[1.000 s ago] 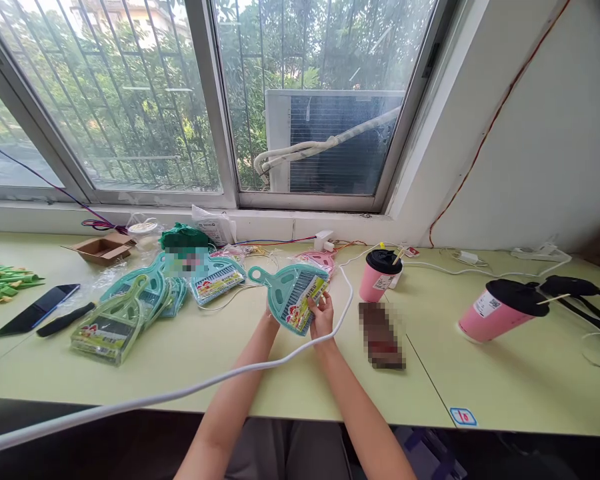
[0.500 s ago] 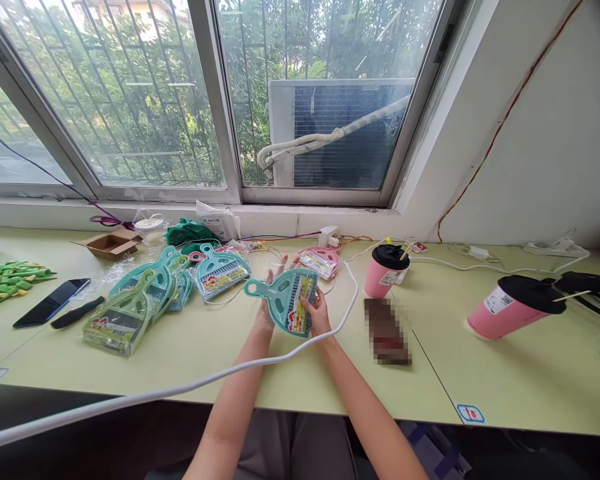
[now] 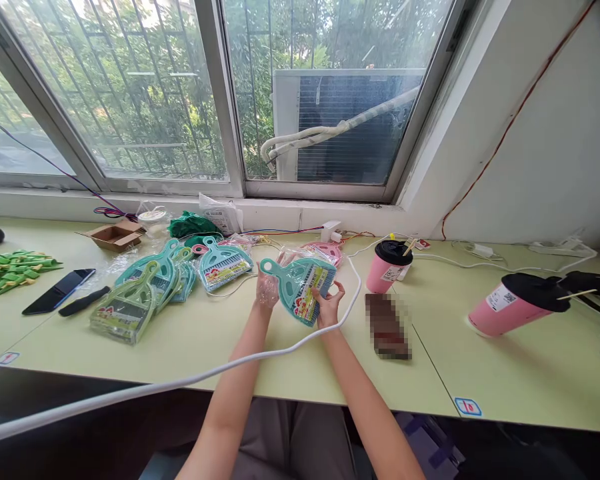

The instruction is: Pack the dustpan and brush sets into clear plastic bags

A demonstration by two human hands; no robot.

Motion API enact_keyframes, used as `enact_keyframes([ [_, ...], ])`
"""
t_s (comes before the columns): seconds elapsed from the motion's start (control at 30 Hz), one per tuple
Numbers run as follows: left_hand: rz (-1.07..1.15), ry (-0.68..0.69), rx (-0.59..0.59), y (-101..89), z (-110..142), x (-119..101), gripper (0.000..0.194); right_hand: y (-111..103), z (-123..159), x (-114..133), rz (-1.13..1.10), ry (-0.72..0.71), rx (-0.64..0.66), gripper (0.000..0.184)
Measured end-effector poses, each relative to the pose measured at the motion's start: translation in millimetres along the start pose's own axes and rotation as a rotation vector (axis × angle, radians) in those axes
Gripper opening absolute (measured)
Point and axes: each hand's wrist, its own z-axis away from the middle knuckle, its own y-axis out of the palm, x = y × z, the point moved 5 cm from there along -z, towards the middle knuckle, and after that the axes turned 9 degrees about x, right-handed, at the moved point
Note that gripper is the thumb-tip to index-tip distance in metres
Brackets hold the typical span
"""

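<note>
A teal dustpan [image 3: 291,288] (bristled brush [image 3: 324,275] and bright label [image 3: 307,308] across it) tilts mid-air, looped end leftward.

We have open tabletop [image 3: 195,337] left of our forearms [image 3: 230,407], but a white cable [image 3: 170,383] crosses in front of both.

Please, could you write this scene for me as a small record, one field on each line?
Left hand: partly behind the teal dustpan; grip unclear
Right hand: holds the dustpan's brush side, thumb by the label
Left side: pale green dustpan, phone, brown box
Right side: two pink cups
White cable: crosses the view
Beyond table: window
</note>
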Motion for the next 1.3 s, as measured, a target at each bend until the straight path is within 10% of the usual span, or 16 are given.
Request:
enact_keyframes([
  [0.13, -0.057, -0.007, 0.069, -17.8, 0.3, -21.8, 0.067, -21.6, -3.5, -2.0, 0.079, -0.093, -0.252, 0.07],
  [0.43, -0.076, -0.109, -0.033, -29.0, -7.6, 12.3, 0.048, -35.1, -0.2, -1.5, 0.093, -0.119, -0.414, 0.057],
  [0.73, -0.261, -0.131, 0.053, -20.1, -3.1, 11.9, 0.061, -20.8, -8.9, 2.4, 0.0, 0.019, -0.12, 0.045],
  [1.0, 0.056, 0.047, -0.029, -16.5, -5.7, 2.2, 0.064, -13.9, -7.8, 7.1, -0.184, 0.157, 0.003, 0.031],
  [1.3, 0.062, -0.121, 0.014, 11.0, -18.9, 55.3, 0.07, 4.7, 0.0, 11.5, -0.26, 0.143, 0.107, 0.032],
])
